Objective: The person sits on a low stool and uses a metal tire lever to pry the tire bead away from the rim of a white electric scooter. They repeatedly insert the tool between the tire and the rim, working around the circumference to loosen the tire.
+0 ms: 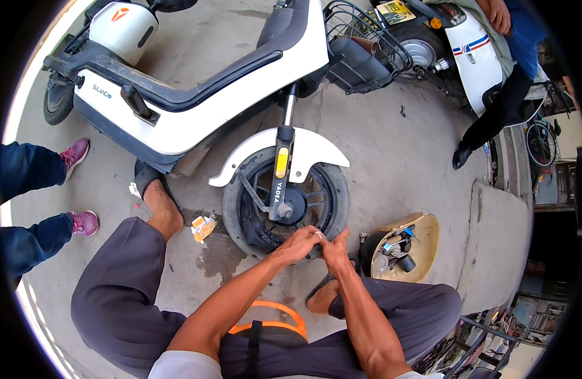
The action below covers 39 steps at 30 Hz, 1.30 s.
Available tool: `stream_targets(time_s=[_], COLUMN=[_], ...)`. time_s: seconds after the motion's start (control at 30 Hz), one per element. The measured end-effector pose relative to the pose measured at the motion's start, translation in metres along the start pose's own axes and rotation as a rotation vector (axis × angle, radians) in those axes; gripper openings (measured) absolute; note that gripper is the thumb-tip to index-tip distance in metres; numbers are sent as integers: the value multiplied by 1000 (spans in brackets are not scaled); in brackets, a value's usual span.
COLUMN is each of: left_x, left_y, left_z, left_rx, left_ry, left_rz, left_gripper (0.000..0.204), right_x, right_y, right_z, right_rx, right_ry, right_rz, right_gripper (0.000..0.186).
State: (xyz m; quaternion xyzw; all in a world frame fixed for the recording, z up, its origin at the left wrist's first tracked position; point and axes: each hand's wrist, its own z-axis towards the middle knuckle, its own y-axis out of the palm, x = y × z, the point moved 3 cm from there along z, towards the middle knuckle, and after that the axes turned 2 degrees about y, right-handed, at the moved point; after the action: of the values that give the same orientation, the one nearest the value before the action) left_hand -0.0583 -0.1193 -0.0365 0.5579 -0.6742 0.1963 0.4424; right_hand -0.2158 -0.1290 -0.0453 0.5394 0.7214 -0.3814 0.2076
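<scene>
A white electric scooter (196, 114) stands in front of me with its front wheel toward me. Both my hands meet at the near edge of that wheel's grey-black tyre (339, 199). My left hand (297, 245) is closed on the tyre edge, its fingertips close to the other hand. Just to the right, my right hand (334, 247) also grips the tyre, one finger pointing up along its side. Parts of the fingers are hidden, and I cannot tell whether they hold anything small. Above the hands are the black hub (291, 207) and the white mudguard (326, 146).
A cream-lined tub (424, 249) with small parts stands right of the wheel. An orange-and-white packet (203, 228) lies left, near a person's pink shoes (75, 158). An orange hoop (284, 306) lies between my legs. Another person stands by a second scooter (477, 57).
</scene>
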Motion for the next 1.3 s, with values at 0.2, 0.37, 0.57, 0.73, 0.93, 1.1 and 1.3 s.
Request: stream_targets(time_s=[0.2,0.37,0.57,0.73,0.93,1.1,1.3], left_x=[11,15,6,10,27,49,37], left_y=[4,-24,-35,-35,-23,-2,-6], left_z=[-54,-63,-67,-61,-71,-41,-20], left_rx=[167,286,-13,-147,321,396,351], left_ry=[475,545,204,28,310,614,433], left_rz=[800,1395,1196,709,815,927,719], left_gripper=[46,48,48,60,82,76,59], right_x=[-8,-43,13,-2,-51,-51,-41], right_y=[-7,-34,1,9,13,6,1], right_z=[26,41,-2,-16,6,18,25], right_rx=[5,136,97,180,306,285,257], right_ry=[-43,-212,-124,-181,-203,-216,-299], right_rz=[-66,-199,-300,-389,-582,-651,-664], right_gripper=[97,89,87,95,94,93,99])
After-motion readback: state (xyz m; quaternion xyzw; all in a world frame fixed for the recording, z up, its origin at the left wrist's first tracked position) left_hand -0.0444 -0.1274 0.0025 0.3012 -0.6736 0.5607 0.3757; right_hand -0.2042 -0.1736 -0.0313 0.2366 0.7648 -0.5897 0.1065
